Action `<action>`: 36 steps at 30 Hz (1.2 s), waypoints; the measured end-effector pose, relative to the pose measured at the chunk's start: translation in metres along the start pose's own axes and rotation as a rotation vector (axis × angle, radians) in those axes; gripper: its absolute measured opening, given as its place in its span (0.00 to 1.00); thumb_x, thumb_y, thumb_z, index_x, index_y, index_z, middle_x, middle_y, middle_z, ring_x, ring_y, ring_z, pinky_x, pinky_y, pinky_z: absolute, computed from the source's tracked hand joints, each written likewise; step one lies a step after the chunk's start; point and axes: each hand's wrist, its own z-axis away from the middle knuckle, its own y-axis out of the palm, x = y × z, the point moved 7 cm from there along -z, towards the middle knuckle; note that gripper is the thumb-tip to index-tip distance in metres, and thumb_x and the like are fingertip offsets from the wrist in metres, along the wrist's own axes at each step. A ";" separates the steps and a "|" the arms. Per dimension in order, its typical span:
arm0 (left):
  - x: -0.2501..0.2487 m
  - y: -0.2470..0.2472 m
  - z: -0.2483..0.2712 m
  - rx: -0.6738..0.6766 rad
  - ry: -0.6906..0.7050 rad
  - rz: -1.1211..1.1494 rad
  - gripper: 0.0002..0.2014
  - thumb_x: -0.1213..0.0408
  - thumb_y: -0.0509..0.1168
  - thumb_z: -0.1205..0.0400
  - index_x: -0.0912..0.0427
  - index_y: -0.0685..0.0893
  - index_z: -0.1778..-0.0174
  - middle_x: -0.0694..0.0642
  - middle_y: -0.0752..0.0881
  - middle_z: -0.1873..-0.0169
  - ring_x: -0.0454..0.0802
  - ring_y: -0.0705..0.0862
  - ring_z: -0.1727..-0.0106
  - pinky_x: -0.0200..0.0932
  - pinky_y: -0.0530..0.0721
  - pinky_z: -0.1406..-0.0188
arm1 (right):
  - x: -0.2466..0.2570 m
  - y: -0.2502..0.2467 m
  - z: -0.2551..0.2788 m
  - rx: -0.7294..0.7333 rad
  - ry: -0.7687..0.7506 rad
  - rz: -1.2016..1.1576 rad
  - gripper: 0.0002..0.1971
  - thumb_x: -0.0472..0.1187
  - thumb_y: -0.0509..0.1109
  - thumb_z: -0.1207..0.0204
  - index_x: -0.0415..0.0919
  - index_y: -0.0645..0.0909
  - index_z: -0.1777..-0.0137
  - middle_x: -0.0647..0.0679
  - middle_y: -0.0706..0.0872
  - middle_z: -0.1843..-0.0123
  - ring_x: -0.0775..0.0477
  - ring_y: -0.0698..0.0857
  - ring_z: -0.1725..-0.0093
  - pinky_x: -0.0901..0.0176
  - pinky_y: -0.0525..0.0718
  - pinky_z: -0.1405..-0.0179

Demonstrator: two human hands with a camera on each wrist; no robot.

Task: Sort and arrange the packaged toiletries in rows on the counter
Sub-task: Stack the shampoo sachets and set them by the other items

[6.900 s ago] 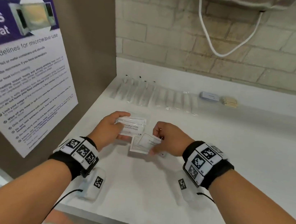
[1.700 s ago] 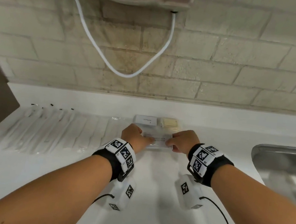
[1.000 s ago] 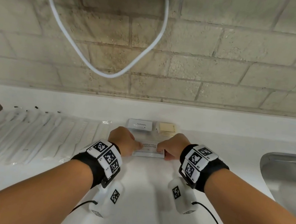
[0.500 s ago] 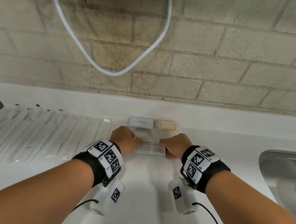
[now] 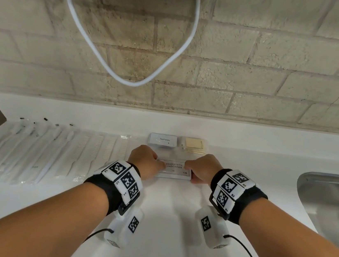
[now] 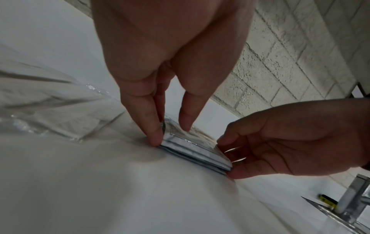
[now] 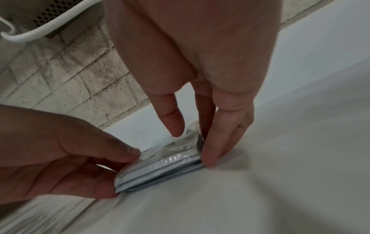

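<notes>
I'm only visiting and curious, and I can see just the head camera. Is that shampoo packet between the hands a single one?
Observer: No. The left wrist view shows a stack of shampoo sachets with several layered edges, lying on the counter.
Operator: How do the hands hold it?
Observer: In the right wrist view, the right hand has one fingertip on top and other fingers against the stack's end. The left hand pinches the opposite end.
Operator: Is there anything by the sink that I can't see?
Observer: Yes, a metal tap stands at its edge.
</notes>
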 end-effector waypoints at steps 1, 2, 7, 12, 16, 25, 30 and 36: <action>0.000 0.001 0.000 0.007 0.006 -0.005 0.09 0.60 0.73 0.26 0.59 0.81 0.68 0.60 0.81 0.67 0.53 0.82 0.64 0.60 0.87 0.45 | 0.000 0.000 0.000 0.004 0.001 0.000 0.07 0.37 0.71 0.28 0.33 0.81 0.56 0.36 0.91 0.51 0.39 0.91 0.52 0.47 0.90 0.46; 0.000 0.001 -0.001 0.009 0.015 -0.014 0.08 0.60 0.72 0.26 0.60 0.82 0.65 0.60 0.81 0.68 0.53 0.82 0.65 0.60 0.87 0.46 | -0.001 0.000 0.000 0.006 0.001 0.002 0.07 0.37 0.71 0.28 0.33 0.81 0.55 0.36 0.91 0.50 0.39 0.92 0.51 0.47 0.90 0.46; 0.001 -0.003 -0.002 0.028 0.018 -0.039 0.14 0.59 0.73 0.27 0.58 0.76 0.73 0.61 0.80 0.69 0.58 0.85 0.64 0.63 0.87 0.47 | 0.000 -0.003 -0.003 0.023 0.022 0.029 0.09 0.40 0.72 0.28 0.33 0.81 0.56 0.38 0.88 0.59 0.40 0.89 0.58 0.45 0.88 0.43; -0.010 -0.038 -0.006 -0.048 0.024 0.068 0.08 0.64 0.69 0.21 0.57 0.79 0.66 0.63 0.88 0.57 0.61 0.89 0.51 0.53 0.88 0.45 | 0.035 -0.017 0.002 -0.005 -0.123 0.192 0.09 0.43 0.65 0.21 0.38 0.81 0.50 0.44 0.82 0.56 0.46 0.79 0.62 0.61 0.77 0.69; -0.025 -0.066 -0.025 -0.069 0.018 0.167 0.11 0.64 0.61 0.16 0.60 0.80 0.64 0.63 0.88 0.55 0.49 0.87 0.71 0.33 0.79 0.77 | 0.058 -0.007 0.006 0.092 -0.068 0.153 0.12 0.45 0.58 0.17 0.38 0.80 0.52 0.48 0.79 0.68 0.51 0.69 0.76 0.66 0.66 0.79; -0.016 -0.048 -0.058 0.060 -0.129 0.205 0.19 0.51 0.54 0.13 0.67 0.76 0.48 0.61 0.83 0.66 0.51 0.81 0.73 0.40 0.78 0.76 | 0.072 0.016 -0.003 0.170 0.019 0.174 0.21 0.58 0.49 0.15 0.44 0.68 0.34 0.45 0.75 0.69 0.54 0.67 0.87 0.80 0.61 0.89; -0.012 -0.039 -0.070 0.065 -0.146 0.220 0.19 0.49 0.55 0.14 0.65 0.75 0.46 0.61 0.82 0.66 0.52 0.84 0.71 0.42 0.83 0.73 | 0.072 0.027 -0.016 0.203 0.060 0.166 0.36 0.68 0.49 0.20 0.44 0.61 0.20 0.46 0.78 0.70 0.55 0.65 0.87 0.77 0.63 0.87; -0.012 -0.036 -0.079 0.069 -0.162 0.242 0.18 0.49 0.56 0.15 0.61 0.76 0.43 0.61 0.82 0.65 0.52 0.83 0.71 0.42 0.84 0.72 | 0.078 0.033 -0.026 0.202 0.051 0.104 0.36 0.69 0.46 0.21 0.52 0.53 0.17 0.45 0.78 0.72 0.54 0.63 0.83 0.77 0.64 0.87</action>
